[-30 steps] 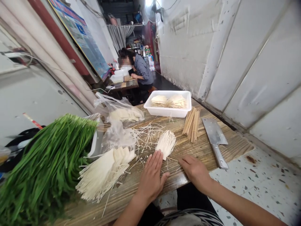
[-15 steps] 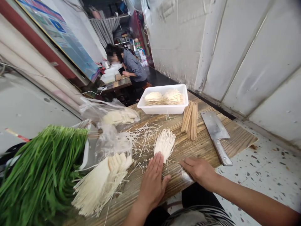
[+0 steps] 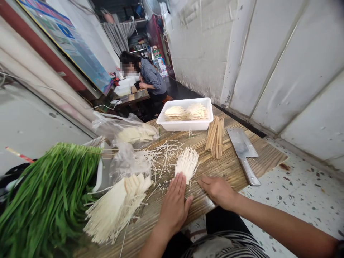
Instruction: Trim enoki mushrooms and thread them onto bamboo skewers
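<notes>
My left hand (image 3: 176,200) lies flat, its outstretched fingers pressing the lower end of a fanned bundle of enoki mushrooms (image 3: 187,161) onto the wooden table (image 3: 215,175). Just right of the bundle, my right hand (image 3: 219,190) is closed in a pinch on a thin bamboo skewer (image 3: 194,181). Its visible tip end points left to the bundle's base; whether it has pierced the mushrooms cannot be made out. Loose enoki strands (image 3: 166,154) are scattered behind my left hand. A larger stack of enoki (image 3: 115,208) with pale sliced pieces at its top rests to the left.
A white plastic tub (image 3: 185,124) with skewered enoki stands at the back. Beside it lie bamboo skewers (image 3: 215,138) and a cleaver (image 3: 243,150) near the right edge. Green chives (image 3: 53,190) and a clear plastic bag (image 3: 129,161) occupy the left. A person (image 3: 152,77) sits farther off.
My right hand has moved left with the skewer, closer to the enoki bundle. My left hand stays pressed on the bundle. The view has shifted slightly.
</notes>
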Tool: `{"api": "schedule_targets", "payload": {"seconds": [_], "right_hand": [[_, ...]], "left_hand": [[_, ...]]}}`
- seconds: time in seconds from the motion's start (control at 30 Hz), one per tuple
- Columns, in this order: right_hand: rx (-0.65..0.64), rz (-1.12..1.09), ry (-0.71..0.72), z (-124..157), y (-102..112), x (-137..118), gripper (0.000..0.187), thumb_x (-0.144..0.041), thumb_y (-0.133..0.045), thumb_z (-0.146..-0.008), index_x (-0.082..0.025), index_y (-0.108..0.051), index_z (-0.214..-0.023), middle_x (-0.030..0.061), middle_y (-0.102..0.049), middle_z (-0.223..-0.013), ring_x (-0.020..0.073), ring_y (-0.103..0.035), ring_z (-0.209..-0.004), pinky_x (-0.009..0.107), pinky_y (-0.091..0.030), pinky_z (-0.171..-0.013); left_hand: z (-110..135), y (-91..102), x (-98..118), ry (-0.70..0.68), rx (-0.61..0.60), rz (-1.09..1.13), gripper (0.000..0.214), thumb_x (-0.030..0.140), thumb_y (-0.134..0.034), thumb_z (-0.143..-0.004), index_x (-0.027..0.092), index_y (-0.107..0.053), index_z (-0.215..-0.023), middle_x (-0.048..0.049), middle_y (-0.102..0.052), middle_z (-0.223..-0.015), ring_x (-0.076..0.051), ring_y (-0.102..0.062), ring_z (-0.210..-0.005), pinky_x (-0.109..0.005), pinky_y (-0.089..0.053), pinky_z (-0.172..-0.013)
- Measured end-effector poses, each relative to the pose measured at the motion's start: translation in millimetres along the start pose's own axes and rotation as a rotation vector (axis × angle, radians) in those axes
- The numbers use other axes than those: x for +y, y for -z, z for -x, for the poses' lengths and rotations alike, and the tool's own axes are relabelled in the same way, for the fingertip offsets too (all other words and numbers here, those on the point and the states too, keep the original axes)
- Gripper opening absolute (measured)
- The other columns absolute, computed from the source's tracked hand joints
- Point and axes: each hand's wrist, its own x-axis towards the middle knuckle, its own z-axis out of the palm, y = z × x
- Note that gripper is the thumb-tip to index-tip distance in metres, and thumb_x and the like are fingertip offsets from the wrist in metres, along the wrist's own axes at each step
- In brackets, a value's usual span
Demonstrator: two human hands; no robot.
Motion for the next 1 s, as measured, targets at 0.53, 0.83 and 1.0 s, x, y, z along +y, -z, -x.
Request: {"api": "schedule_targets", "payload": {"seconds": [0.53,0.83,1.0], "right_hand": [[0.204,-0.008,-0.046,-10.6,-12.9,-3.1,0.021,-0.009,-0.042,-0.089,-0.017,-0.060,-0.095,0.0038,-0.061,-0.082,0.0135,-0.053,-0.066,0.024,-0.032,-0.054],[0.417,-0.063,-0.070,-16.3,18.1,-2.5,0.025,-0.010,-0.039,-0.090,-0.016,-0.062,-0.083,0.0033,-0.058,-0.073,0.0134,-0.051,-0.061,0.024,-0.034,-0.054],[0.497,-0.219,-0.116,-32.1,64.6,20.2,0.026,-0.014,-0.041,-0.091,-0.015,-0.066,-0.082,0.0047,-0.061,-0.074,0.0138,-0.054,-0.064,0.023,-0.038,-0.058]], "left_hand": [[27.0,23.2,-17.4,0.413,0.485,0.160,0.063,0.022,-0.042,-0.092,0.019,-0.013,-0.147,-0.0132,-0.027,-0.152,-0.024,-0.022,-0.140,-0.051,-0.019,-0.114],[37.8,-1.9,-41.6,0.104,0.627,-0.002,0.061,0.010,-0.052,-0.085,0.027,-0.035,-0.141,-0.0101,-0.044,-0.141,-0.027,-0.040,-0.131,-0.048,-0.034,-0.109],[43.2,-10.3,-55.3,0.091,0.571,0.006,0.065,0.012,-0.052,-0.085,0.029,-0.029,-0.143,-0.0108,-0.047,-0.139,-0.027,-0.049,-0.124,-0.046,-0.047,-0.100]]}}
